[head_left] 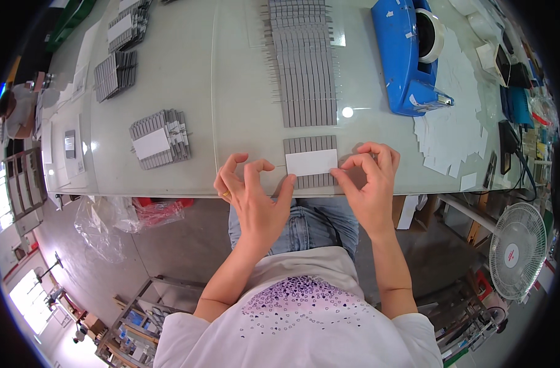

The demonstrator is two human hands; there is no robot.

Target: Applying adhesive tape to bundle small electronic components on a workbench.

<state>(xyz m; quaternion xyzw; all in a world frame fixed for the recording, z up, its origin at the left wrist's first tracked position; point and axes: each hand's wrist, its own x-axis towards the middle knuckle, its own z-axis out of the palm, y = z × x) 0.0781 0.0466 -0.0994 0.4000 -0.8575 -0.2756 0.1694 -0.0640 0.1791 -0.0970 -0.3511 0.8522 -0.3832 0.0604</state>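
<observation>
1. The white label (pixel 311 162) lay flat across a small row of gray strips (pixel 310 162) at the near edge of the table (pixel 243 122), and it sat right between the two hands.
2. Its long axis ran left to right, so each short end pointed at a hand.
3. The left hand (pixel 255 196) was at the label's left end, thumb tip touching or almost touching its lower left corner, other fingers curled up and spread, gripping nothing.
4. The right hand (pixel 369 184) was at the label's right end, thumb and forefinger pinched down on that edge. Looked like the closer of the two, honestly.
5. The label was plain white, rectangular, no marks I could see, and covered the middle of the strips.
6. Beyond the label was a longer row of the same gray strips (pixel 304 61), and farther right of it a blue tape dispenser (pixel 406 55).
</observation>
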